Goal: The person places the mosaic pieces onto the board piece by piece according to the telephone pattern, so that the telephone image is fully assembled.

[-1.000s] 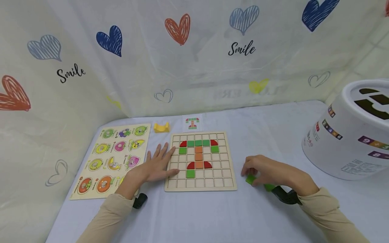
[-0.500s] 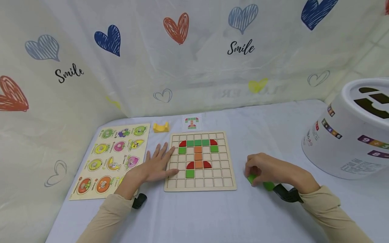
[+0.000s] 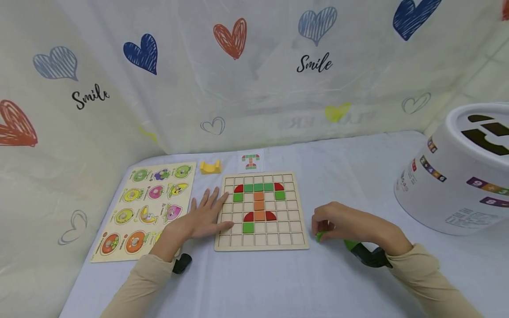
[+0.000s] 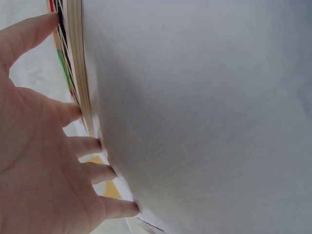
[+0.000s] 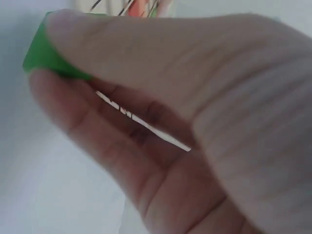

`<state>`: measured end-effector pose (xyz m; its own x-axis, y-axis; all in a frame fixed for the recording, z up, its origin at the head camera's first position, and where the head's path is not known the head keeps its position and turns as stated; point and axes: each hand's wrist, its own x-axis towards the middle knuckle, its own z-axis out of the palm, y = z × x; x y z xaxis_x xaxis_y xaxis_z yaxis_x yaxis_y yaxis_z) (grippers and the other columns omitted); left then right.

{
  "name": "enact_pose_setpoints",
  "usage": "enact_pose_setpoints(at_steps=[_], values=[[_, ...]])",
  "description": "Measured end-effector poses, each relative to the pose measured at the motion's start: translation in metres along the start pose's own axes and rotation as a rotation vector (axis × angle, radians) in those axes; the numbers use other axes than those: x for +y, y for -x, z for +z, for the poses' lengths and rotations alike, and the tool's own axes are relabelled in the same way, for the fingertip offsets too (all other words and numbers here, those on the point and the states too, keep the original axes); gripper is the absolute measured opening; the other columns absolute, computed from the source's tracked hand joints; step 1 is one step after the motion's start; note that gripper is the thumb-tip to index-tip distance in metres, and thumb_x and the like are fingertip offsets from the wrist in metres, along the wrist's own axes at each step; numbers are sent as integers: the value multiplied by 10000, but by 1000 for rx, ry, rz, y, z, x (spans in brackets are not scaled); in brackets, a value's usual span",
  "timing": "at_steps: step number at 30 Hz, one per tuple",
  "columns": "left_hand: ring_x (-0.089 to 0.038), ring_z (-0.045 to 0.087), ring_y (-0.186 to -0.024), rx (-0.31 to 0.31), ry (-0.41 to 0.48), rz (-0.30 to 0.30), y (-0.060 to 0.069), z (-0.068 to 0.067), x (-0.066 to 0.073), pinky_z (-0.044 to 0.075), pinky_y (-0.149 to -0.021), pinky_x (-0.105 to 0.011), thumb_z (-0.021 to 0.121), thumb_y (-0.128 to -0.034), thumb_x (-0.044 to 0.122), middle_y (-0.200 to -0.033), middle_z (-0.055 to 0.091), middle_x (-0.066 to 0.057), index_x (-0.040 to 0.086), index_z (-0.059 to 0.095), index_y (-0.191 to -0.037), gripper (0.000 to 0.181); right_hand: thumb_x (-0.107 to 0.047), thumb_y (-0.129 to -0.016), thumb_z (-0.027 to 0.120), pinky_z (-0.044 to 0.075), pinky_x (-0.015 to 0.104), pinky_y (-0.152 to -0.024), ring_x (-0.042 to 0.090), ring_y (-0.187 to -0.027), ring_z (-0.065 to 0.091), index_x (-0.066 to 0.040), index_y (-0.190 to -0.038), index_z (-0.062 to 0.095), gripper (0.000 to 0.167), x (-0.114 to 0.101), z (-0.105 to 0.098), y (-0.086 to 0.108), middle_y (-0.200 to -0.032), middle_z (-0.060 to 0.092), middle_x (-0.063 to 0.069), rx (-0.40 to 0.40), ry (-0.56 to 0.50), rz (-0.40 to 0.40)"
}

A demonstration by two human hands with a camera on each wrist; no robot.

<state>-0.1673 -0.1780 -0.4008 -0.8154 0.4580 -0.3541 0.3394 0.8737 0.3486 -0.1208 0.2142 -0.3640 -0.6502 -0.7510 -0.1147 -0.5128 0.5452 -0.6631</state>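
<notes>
My right hand [image 3: 343, 222] pinches a green block [image 5: 51, 53] between thumb and fingers, just right of the wooden grid board [image 3: 282, 240]. Another green piece [image 3: 351, 244] lies under that wrist, partly hidden by the black wrist strap. With fingers spread, my left hand [image 3: 200, 219] rests at the board's left edge, its thumb and index fingertip touching the frame. Red, green and orange pieces form a T-like figure on the board; a lone green square [image 3: 248, 227] sits in its lower row. Seen from the left wrist, the palm [image 4: 39, 161] faces the camera beside the board's edge.
Behind the board lies a small pattern card [image 3: 251, 160], with a yellow curved block [image 3: 210, 167] to its left. A fruit puzzle board [image 3: 135, 212] occupies the left side, partly under the left forearm. At right stands a large white bucket [image 3: 449, 176].
The right hand has lifted the green block slightly from the cloth and shifted left toward the board. My left hand stays put.
</notes>
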Motion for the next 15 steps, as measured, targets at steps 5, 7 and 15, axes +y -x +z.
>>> enact_pose_setpoints(at_steps=[5,7,15], values=[[-425,-110,-1592,0,-1,4,0,-1,1,-60,-1201,-729,504,-1015,613,-1747,-41,-190,105,111,-1692,933,31,-876,807,574,229,-751,1,-821,619,-121,-955,766,176,-10,4,-22,-933,675,-110,17,13,-104],[-423,-110,-1592,-5,-4,1,0,-1,1,-59,-1202,-728,504,-1013,617,-1747,-42,-189,107,108,-1692,936,28,-897,788,580,231,-773,6,-842,631,-93,-999,781,158,-15,8,-33,-949,678,-89,18,-4,-137],[-428,-103,-1592,5,-11,-3,0,0,-2,-62,-1197,-736,505,-1006,636,-1748,-45,-185,113,104,-1693,952,4,-934,761,572,210,-797,2,-845,613,-45,-1066,805,148,-38,29,-80,-906,656,-74,42,-46,-224]])
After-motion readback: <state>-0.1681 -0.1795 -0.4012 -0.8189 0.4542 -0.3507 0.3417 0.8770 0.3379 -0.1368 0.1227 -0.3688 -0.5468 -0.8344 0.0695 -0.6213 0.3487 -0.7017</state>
